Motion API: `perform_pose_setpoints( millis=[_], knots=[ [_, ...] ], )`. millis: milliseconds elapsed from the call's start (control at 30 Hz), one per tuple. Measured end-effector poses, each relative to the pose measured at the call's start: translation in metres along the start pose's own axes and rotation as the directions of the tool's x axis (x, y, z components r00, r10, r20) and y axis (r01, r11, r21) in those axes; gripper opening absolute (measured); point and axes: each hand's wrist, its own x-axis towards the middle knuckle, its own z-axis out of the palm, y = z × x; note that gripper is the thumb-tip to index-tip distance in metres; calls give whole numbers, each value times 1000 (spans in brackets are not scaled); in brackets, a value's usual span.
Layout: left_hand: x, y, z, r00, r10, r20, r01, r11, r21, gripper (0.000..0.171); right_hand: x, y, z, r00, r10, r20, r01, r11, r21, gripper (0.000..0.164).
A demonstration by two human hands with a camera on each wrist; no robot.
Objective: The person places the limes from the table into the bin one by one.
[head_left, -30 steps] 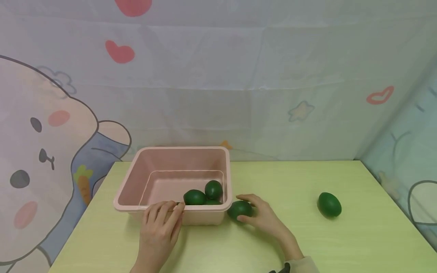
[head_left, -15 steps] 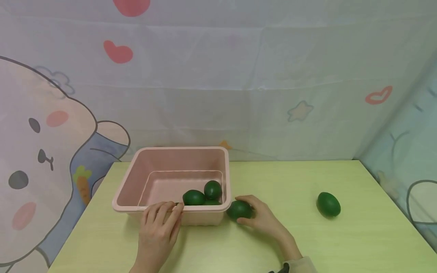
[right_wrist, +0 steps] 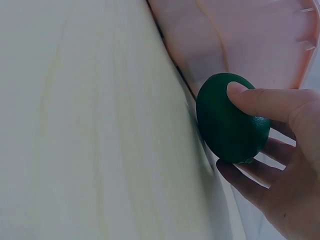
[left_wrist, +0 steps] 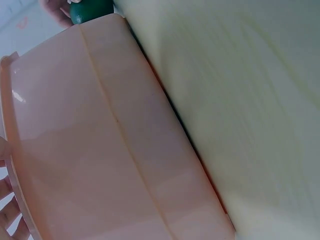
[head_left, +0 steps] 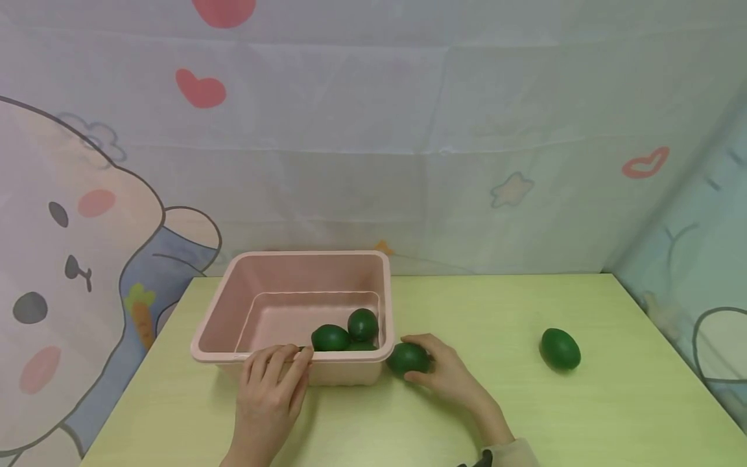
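Observation:
A pink plastic bin [head_left: 303, 261] stands on the table at left of centre in the head view. My left hand [head_left: 270, 392] holds its near rim, with the fingers bent over the edge; in the left wrist view some fingers [left_wrist: 11, 212] show beyond the rim. At the bin's right side my right hand [head_left: 446, 371] grips a dark green lime [head_left: 408, 359]. The right wrist view shows the thumb on one side of this lime [right_wrist: 227, 127] and fingers around the other. Several limes [head_left: 363, 324] lie in the bin's right near corner, partly hidden by the rim.
Another lime [head_left: 560, 349] lies on the right part of the yellow-green table [head_left: 496, 305]. Behind the table hangs a printed cloth [head_left: 350, 162] with hearts and a cartoon animal. A second cloth side [head_left: 700, 272] borders the table on the right.

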Motion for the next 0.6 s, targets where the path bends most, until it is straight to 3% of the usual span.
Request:
perform_pose_setpoints(
  millis=[600],
  knots=[
    [0,0,1,1000,4,-6,-4,1000,-8,31,0,-6,1,999,52,-10,-52,999,5,59]
  ],
)
